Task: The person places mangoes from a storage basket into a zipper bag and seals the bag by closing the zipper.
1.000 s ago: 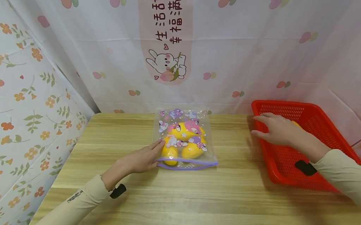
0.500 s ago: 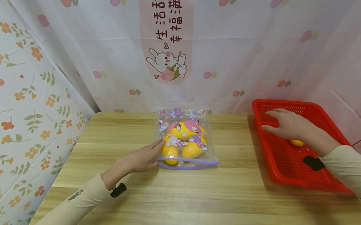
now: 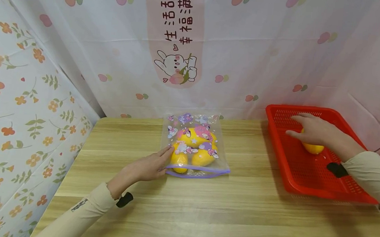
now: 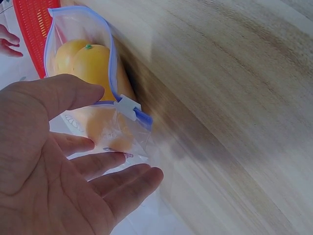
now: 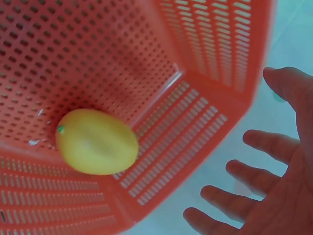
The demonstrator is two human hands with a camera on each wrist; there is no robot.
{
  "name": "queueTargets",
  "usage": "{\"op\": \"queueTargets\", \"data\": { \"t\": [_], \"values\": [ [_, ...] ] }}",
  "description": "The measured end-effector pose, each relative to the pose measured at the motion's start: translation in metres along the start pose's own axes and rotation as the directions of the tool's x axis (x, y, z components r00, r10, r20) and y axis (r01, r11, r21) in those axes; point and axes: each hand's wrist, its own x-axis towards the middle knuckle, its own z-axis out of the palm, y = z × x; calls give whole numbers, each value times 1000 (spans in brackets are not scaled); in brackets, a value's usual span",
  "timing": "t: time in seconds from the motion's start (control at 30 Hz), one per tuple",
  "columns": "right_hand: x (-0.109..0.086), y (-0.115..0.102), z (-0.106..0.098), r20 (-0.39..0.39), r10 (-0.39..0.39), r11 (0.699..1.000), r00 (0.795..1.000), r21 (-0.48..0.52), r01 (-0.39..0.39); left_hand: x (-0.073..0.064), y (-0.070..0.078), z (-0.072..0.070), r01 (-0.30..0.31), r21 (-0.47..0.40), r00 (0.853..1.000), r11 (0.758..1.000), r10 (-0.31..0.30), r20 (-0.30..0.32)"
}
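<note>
A clear zip bag (image 3: 211,169) with purple edging and cartoon prints lies on the table, several yellow oval fruits (image 3: 202,159) inside it. My left hand (image 3: 148,166) rests at the bag's left front corner, fingers relaxed. In the left wrist view the thumb overlaps the gaping mouth near a white slider (image 4: 128,107), and the other fingers lie spread. My right hand (image 3: 321,133) hovers over the red basket (image 3: 278,164), fingers extended and holding nothing. Beneath it sits one yellow fruit (image 5: 98,142) with a green stem tip, on the basket's floor in the right wrist view.
The wooden table (image 3: 202,216) backs onto a printed curtain (image 3: 242,55). A floral cloth (image 3: 27,94) hangs along the left side. The basket's raised perforated walls stand around the single fruit at the table's right.
My right hand has shifted rightward, from the basket's left rim to above its inside, uncovering more of the fruit. The left hand and the bag stay put.
</note>
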Motion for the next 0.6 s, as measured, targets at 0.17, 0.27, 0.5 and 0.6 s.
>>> {"op": "queueTargets", "data": {
  "t": [0.17,0.27,0.5,0.6],
  "values": [
    [-1,10,2,26,36,999,999,-5,-36,0,0,0,5,-9,1000,1000,-5,3],
    [-2,16,3,35,55,998,998,3,-55,0,0,-1,5,-11,1000,1000,-5,3],
    [-1,31,8,44,78,997,996,15,-79,-1,-1,-1,2,-4,1000,1000,-2,0],
    [-2,35,10,47,81,996,996,25,-82,-1,-2,-1,-1,-10,1000,1000,1,-1]
  ]
}}
